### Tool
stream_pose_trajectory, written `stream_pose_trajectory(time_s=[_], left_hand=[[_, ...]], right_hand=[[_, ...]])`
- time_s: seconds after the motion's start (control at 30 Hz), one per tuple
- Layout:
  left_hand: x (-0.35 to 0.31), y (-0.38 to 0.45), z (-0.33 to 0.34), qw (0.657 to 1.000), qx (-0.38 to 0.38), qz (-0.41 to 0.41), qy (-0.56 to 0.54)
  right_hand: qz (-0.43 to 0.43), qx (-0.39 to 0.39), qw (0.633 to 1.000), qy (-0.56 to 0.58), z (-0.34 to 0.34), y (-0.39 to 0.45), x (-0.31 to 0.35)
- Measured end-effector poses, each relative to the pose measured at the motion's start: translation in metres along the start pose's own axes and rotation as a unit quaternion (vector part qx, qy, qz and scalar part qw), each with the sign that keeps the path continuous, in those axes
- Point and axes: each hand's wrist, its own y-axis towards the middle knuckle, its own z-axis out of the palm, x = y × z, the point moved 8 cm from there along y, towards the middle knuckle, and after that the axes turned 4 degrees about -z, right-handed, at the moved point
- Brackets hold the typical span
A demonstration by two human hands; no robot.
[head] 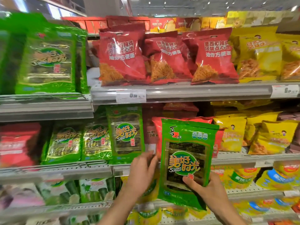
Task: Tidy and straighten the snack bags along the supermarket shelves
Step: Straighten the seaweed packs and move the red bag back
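Green seaweed bag (186, 159) upright, right hand (209, 190) gripping

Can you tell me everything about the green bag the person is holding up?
The green seaweed bag is a flat, shiny plastic pouch with a clear window showing dark sheets inside, yellow lettering and the words "Sweet Hour". It is upright, tilted slightly, out in front of the red bags on the middle shelf. The right hand grips its lower right corner, thumb across the front. The left hand reaches beside its left edge.

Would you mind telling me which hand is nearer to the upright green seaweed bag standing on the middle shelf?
Left. The left hand reaches just below-right of that shelf bag; the right hand is farther right, gripping another green bag.
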Motion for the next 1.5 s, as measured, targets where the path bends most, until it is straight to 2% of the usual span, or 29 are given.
stream_pose_trajectory(time_s=[0.13, 0.27, 0.37, 0.47, 0.6, 0.8, 0.93, 1.03, 1.37, 1.5], left_hand=[[0.042, -0.033, -0.064, 0.998, -0.059, 0.015, 0.014], [0.110, -0.048, -0.138, 0.987, -0.127, -0.015, 0.095], [0.156, -0.055, -0.182, 0.975, -0.160, -0.040, 0.150], [0.190, -0.064, -0.213, 0.958, -0.173, -0.033, 0.225], [0.226, -0.070, -0.243, 0.946, -0.155, -0.024, 0.284], [0.267, -0.069, -0.274, 0.924, -0.114, -0.024, 0.365], [0.270, -0.070, -0.277, 0.926, -0.095, -0.014, 0.365], [0.270, -0.072, -0.276, 0.932, -0.096, -0.015, 0.348], [0.275, -0.071, -0.276, 0.944, -0.079, -0.028, 0.319], [0.273, -0.070, -0.276, 0.946, -0.070, -0.040, 0.316]], right_hand=[[0.022, 0.042, 0.999, -0.012, 0.071, 0.002, 0.012], [0.019, 0.106, 0.994, -0.006, 0.154, 0.006, 0.035], [0.014, 0.094, 0.995, -0.012, 0.204, 0.014, 0.044], [0.033, 0.094, 0.995, 0.003, 0.252, 0.025, 0.048], [0.062, 0.129, 0.989, 0.049, 0.313, 0.040, 0.064], [0.067, 0.132, 0.988, 0.046, 0.375, 0.071, 0.091], [0.068, 0.134, 0.985, 0.089, 0.409, 0.086, 0.104], [0.079, 0.165, 0.974, 0.135, 0.437, 0.092, 0.109], [0.114, 0.193, 0.963, 0.152, 0.475, 0.117, 0.102], [0.100, 0.226, 0.968, 0.051, 0.487, 0.110, 0.103]])
